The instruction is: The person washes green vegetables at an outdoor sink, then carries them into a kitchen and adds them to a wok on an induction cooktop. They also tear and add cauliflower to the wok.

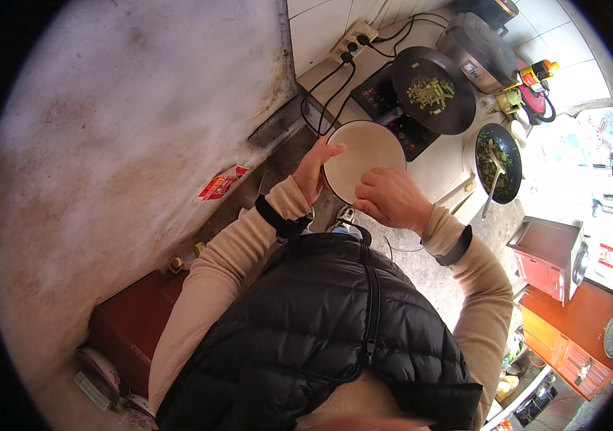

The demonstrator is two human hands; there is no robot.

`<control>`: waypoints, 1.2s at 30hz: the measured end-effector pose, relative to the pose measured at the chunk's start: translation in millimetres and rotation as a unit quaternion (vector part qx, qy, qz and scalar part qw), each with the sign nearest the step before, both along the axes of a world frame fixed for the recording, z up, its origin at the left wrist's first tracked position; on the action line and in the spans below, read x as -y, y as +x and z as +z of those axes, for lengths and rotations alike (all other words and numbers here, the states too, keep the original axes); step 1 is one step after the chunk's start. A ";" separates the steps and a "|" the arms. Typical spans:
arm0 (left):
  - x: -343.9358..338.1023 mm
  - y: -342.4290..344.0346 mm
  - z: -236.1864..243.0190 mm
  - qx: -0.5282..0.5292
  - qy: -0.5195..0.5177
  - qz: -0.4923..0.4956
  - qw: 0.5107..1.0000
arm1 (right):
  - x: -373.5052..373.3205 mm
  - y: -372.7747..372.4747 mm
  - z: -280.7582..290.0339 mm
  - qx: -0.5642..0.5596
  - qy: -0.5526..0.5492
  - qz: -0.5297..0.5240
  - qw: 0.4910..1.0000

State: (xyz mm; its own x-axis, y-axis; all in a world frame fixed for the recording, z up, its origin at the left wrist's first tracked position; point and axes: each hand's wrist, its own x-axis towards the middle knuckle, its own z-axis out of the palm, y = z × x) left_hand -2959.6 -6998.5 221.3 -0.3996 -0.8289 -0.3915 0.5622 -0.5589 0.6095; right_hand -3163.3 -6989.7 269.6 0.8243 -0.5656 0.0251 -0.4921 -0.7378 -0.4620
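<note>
A round bowl (364, 144) with a cream inside and a thin dark rim is held in front of me, tilted so that its inside faces up at me. My left hand (311, 172) grips its left rim, the thumb over the edge and the other fingers mostly hidden. Over the bowl's near right side is my right hand (396, 200), its fingers curled together; what they hold, if anything, is hidden. Just beyond the bowl, a black wok (457, 118) with chopped pale-green vegetables (430, 95) sits by a black cooktop (414, 140).
Right of the wok stands a dark dish (488, 134) of cooked greens with a spoon (494, 184). Farther back are a grey electric cooker (475, 57), a sauce bottle (538, 72) and a socket strip (353, 41) with cables. A stained wall (134, 129) rises on my left.
</note>
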 end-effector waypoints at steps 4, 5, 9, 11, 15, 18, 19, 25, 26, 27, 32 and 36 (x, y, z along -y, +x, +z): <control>2.0 -2.3 -4.3 -0.020 0.011 0.000 1.000 | -2.2 1.5 -6.0 0.036 -0.010 -0.024 0.999; 1.8 -1.6 -5.4 -0.013 0.005 0.000 1.000 | -2.4 2.3 -8.7 0.047 -0.002 -0.034 0.998; 0.3 -3.1 -8.8 0.028 0.010 -0.009 1.000 | 1.2 4.4 -22.6 0.025 0.091 -0.118 0.989; 1.0 -4.4 -10.0 0.041 0.013 -0.001 0.999 | 8.0 4.1 -29.2 0.065 0.103 -0.151 0.981; 5.4 -4.8 -10.3 0.050 0.010 0.015 0.999 | 47.1 -10.6 -30.6 0.258 0.267 -0.349 0.860; 8.0 -2.8 -8.6 0.072 0.013 0.017 0.997 | 92.3 -42.1 -18.8 0.389 0.161 -0.406 0.811; 8.9 -2.6 -8.2 0.082 0.018 0.019 0.996 | 109.8 -53.1 -16.5 0.392 0.102 -0.425 0.810; 13.5 -1.9 -9.2 0.084 0.003 0.060 0.995 | 195.7 -121.5 -47.8 0.283 -0.126 -0.392 0.866; 14.6 -1.4 -9.5 0.095 0.005 0.061 0.994 | 198.3 -127.6 -59.0 0.195 -0.206 -0.385 0.878; 15.8 -0.7 -9.5 0.102 0.003 0.060 0.993 | 196.9 -130.7 -69.7 0.105 -0.276 -0.383 0.875; 19.4 -1.5 -10.3 0.106 0.007 0.050 0.993 | 190.7 -138.4 -68.2 0.087 -0.316 -0.378 0.866; 24.3 -6.5 -13.1 0.088 0.006 0.033 0.996 | 189.1 -120.9 -40.0 0.232 -0.129 -0.502 0.823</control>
State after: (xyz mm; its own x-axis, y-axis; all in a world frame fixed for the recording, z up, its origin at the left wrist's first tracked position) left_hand -2966.2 -7022.9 208.2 -0.2692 -0.8456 -0.4609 0.4822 -0.5326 0.6955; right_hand -3284.3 -7178.9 229.5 -0.1865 -0.8830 0.4307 -0.7285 -0.1698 -0.6637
